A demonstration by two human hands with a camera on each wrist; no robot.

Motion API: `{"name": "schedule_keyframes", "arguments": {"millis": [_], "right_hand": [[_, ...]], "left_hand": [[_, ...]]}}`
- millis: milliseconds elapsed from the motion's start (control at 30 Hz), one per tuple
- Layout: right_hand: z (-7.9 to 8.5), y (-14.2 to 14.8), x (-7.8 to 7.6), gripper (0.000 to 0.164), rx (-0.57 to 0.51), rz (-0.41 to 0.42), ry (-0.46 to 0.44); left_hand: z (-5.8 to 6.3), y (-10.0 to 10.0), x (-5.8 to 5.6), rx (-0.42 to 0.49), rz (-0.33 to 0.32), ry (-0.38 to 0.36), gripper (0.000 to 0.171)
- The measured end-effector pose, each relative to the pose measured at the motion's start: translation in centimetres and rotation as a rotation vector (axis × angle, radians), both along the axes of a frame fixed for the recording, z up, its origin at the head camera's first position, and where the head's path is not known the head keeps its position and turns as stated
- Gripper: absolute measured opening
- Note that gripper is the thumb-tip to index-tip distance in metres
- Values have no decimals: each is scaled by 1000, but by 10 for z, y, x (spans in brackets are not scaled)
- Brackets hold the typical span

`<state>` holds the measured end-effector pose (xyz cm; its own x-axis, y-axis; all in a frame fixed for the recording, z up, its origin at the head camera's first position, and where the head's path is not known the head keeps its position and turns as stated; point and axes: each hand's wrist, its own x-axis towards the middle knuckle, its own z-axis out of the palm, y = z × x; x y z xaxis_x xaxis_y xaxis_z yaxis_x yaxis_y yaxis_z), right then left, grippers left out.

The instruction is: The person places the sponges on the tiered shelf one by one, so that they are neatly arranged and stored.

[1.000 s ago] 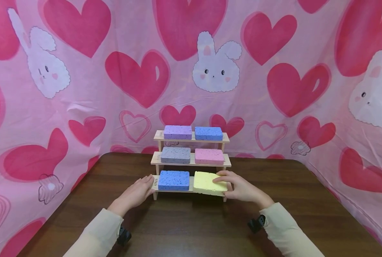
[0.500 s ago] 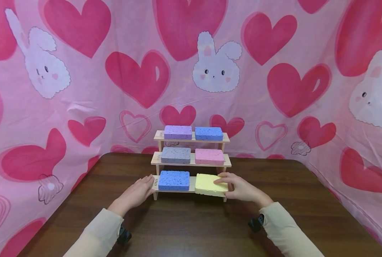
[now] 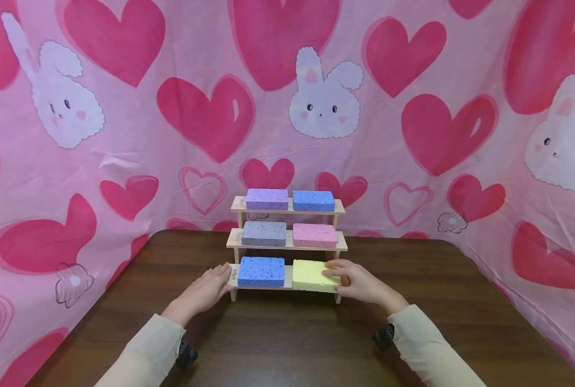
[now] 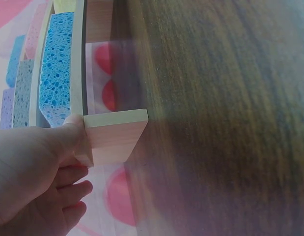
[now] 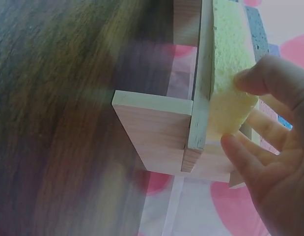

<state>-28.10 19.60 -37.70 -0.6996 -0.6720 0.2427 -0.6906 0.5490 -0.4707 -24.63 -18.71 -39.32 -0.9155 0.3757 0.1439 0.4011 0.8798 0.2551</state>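
Observation:
A three-tier wooden display stand (image 3: 234, 274) holds rectangular sponges, two on each tier. On the right of the bottom tier lies the yellow sponge (image 3: 309, 275). My right hand (image 3: 362, 281) pinches its right end, thumb at the front and fingers over the top and end, as the right wrist view also shows. My left hand (image 3: 207, 285) holds the left end of the bottom tier. In the left wrist view its thumb (image 4: 73, 129) lies at the board's front corner and the other fingers bend behind. Beside it sits a speckled blue sponge (image 3: 261, 271).
Grey (image 3: 264, 234) and pink (image 3: 314, 235) sponges sit on the middle tier. Purple (image 3: 267, 199) and blue (image 3: 313, 201) ones are on top. The stand rests on a dark brown wooden table (image 3: 287, 338), with a pink heart-and-rabbit cloth (image 3: 277, 145) behind.
The yellow sponge has shifted slightly right, then back left a little, and now lies straighter along the bottom tier, moved by my right hand. My left hand stays in place.

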Motion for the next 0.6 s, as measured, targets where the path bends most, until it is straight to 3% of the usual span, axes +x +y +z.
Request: {"name": "schedule_keyframes", "arguments": {"millis": [600], "right_hand": [[0,-5,-3,39,12,-52,-29]], "left_hand": [[1,-1,0,1,-5,0,54]]}}
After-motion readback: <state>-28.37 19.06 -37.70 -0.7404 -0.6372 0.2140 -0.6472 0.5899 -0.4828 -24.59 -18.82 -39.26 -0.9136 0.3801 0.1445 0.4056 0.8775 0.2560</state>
